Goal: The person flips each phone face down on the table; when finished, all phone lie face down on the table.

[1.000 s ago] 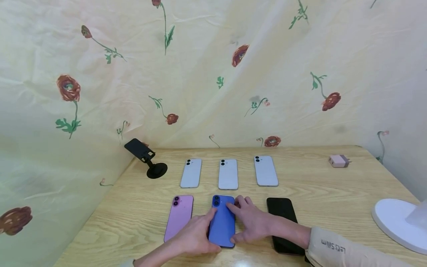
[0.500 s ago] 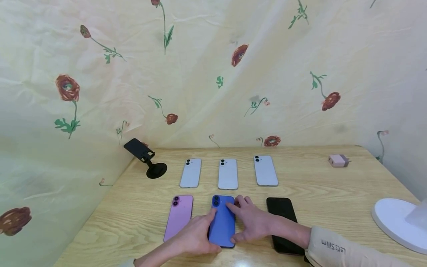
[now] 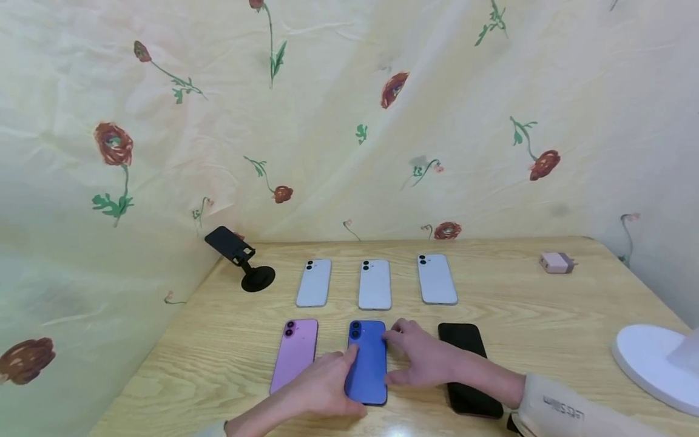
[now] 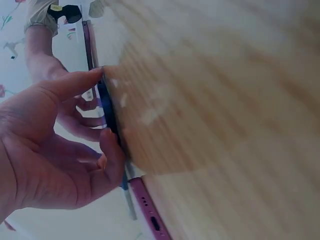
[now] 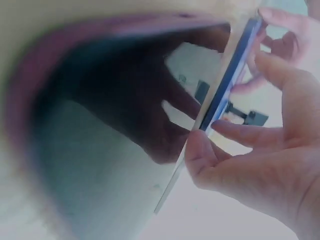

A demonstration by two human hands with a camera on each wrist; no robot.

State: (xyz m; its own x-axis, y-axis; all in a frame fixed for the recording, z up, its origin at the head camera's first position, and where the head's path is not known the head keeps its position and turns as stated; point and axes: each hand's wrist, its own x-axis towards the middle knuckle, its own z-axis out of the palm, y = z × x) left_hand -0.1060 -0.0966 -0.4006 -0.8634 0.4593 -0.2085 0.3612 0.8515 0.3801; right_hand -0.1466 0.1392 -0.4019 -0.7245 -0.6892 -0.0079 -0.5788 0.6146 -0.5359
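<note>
A blue phone lies on the table, back up, camera end away from me. My left hand touches its left side, index finger near the cameras and thumb by the lower left corner. Beside its right edge is my right hand, fingers and thumb spread along that edge. In the left wrist view the left hand has its thumb at the blue phone's rim. The right wrist view shows the right hand with fingertips close to the same phone's side; whether they touch is unclear.
A pink phone lies left, a black phone right, partly under the right forearm. Behind stand in a row white phones. A black phone stand, charger plug and white round base are farther out.
My right hand has drawn slightly right, its index finger coming off the blue phone's back to its edge. The left hand stays by the phone, which shows no clear movement.
</note>
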